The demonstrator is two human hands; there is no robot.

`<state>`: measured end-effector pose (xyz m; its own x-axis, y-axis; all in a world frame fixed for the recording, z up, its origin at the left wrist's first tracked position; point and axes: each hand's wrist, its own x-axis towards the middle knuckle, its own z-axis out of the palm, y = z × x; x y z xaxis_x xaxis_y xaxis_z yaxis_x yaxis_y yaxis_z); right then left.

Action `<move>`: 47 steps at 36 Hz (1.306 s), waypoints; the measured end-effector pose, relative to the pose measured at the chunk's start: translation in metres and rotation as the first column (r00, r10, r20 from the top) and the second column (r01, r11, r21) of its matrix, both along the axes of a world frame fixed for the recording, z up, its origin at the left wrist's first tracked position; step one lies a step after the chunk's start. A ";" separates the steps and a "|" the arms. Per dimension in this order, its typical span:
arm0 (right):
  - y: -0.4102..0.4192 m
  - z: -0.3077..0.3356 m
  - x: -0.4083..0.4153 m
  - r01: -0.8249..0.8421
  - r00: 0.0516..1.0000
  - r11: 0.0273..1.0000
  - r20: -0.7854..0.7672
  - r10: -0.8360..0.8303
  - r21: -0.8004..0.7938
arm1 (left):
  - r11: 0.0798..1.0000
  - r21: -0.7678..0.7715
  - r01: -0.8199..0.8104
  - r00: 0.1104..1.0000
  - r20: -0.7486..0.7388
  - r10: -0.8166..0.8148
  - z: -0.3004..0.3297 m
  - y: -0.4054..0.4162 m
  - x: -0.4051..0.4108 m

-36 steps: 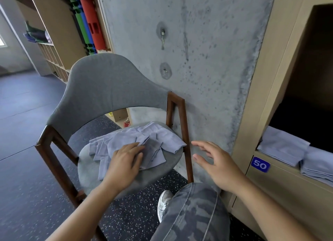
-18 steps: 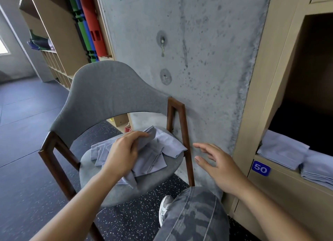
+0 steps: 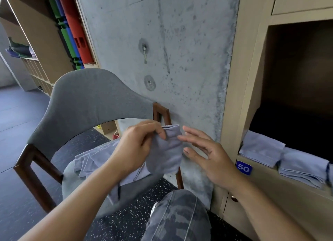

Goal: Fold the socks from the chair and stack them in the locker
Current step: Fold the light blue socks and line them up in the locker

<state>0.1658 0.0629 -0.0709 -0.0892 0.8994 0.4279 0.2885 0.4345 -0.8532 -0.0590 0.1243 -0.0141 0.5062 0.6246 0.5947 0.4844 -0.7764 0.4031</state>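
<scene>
My left hand (image 3: 137,147) pinches the top edge of a pale blue sock (image 3: 165,156) and holds it up above the grey chair seat (image 3: 72,183). My right hand (image 3: 207,154) is spread beside the sock, its fingertips close to the sock's right edge. Several more pale blue socks (image 3: 91,159) lie in a loose pile on the seat, partly hidden by my left arm. Folded socks (image 3: 261,150) sit in a row at the front of the open locker (image 3: 252,89) on the right, above a blue "50" tag (image 3: 243,167).
A concrete wall (image 3: 180,60) stands right behind the chair, whose curved grey backrest (image 3: 90,103) and brown wooden frame (image 3: 32,170) face me. My knee in camouflage trousers (image 3: 178,215) is below. Wooden shelving (image 3: 41,48) stands at far left.
My left hand lifted one sock off the pile and raised it to the right. My right hand moved up and in toward the sock.
</scene>
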 end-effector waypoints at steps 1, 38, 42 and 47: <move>-0.001 0.002 0.002 -0.005 1.000 1.000 -0.009 0.005 0.009 | 1.000 0.000 0.026 1.000 -0.008 -0.026 0.003 0.000 0.005; -0.122 0.015 0.134 0.486 0.775 0.852 -0.354 -0.523 -0.196 | 0.563 -0.544 0.622 0.783 0.418 -0.462 -0.033 -0.029 0.186; -0.134 0.010 0.138 0.519 0.747 0.829 -0.361 -0.558 -0.208 | 0.529 -0.541 0.654 0.757 0.465 -0.460 -0.033 -0.026 0.202; -0.147 0.001 0.137 0.555 0.733 0.797 -0.315 -0.603 -0.236 | 0.456 -0.548 0.702 0.712 0.520 -0.472 -0.034 -0.026 0.215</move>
<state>0.3030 -0.0844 -0.0697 0.6026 0.7702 0.2091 0.1168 0.1740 -0.9778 0.1562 0.0987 -0.0479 0.8114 0.4948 0.3111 -0.1912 -0.2782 0.9413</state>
